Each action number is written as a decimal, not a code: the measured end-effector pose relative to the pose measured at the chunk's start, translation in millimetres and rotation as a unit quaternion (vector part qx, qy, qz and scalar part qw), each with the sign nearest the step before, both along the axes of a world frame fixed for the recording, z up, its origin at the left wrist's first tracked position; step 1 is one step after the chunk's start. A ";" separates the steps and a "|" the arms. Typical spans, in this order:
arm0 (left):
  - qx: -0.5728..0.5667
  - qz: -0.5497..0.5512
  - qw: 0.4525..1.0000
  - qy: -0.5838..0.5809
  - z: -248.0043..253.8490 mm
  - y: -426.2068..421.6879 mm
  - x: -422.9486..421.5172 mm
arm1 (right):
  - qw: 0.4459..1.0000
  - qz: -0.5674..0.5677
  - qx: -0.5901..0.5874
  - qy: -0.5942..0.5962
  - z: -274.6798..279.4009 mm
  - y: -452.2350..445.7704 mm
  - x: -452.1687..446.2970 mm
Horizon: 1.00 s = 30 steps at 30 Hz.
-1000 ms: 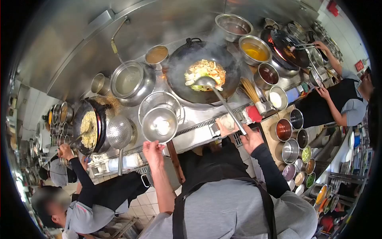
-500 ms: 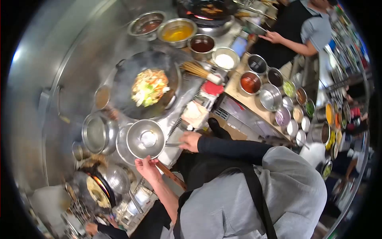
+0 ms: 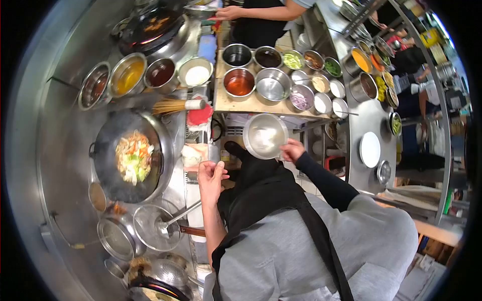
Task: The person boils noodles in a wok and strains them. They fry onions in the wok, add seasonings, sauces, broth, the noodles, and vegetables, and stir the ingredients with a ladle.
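Note:
My right hand [image 3: 292,149] grips the rim of a metal bowl [image 3: 265,135], which hangs over the floor in front of my apron. Nothing shows inside the bowl but bright reflections. My left hand [image 3: 213,179] is raised beside the stove edge, fingers loosely curled and apart, holding nothing. Near it a ladle [image 3: 183,213] rests across a round wire strainer [image 3: 150,236] with a wooden handle. To the left, a steaming wok [image 3: 108,168] holds shredded vegetables [image 3: 134,158], pale strips with green and orange pieces.
Sauce pots, including one of red liquid [image 3: 239,82], and chopped ingredients crowd a board [image 3: 251,104] ahead. A bamboo brush [image 3: 175,105] lies by the wok. A white plate [image 3: 370,149] is on the right counter. A co-worker's hand [image 3: 228,13] holds a pan at the top.
My view has turned right. My right hand has let go of the ladle and now holds the bowl, carried away from the stove; my left hand has released its rim.

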<state>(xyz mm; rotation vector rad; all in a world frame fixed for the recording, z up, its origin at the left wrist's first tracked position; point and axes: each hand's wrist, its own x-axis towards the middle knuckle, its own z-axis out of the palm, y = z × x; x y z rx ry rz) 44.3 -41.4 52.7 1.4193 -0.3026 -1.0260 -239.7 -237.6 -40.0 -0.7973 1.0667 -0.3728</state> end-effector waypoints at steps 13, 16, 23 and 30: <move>0.091 -0.032 0.995 0.032 -49.6 9.0 23.5 | 0.710 -0.703 0.017 0.030 -52.0 90.0 -370.9; 0.085 -0.017 0.996 0.020 -46.6 8.6 32.9 | 0.704 -0.706 0.035 0.073 -52.6 95.5 -402.0; 0.077 0.017 0.997 0.016 -40.0 14.7 35.9 | 0.645 -0.762 0.020 0.047 -83.4 85.4 -438.8; 0.126 0.044 0.990 0.041 -48.9 32.4 20.6 | 0.558 -0.190 -0.283 0.757 -91.0 18.5 -404.1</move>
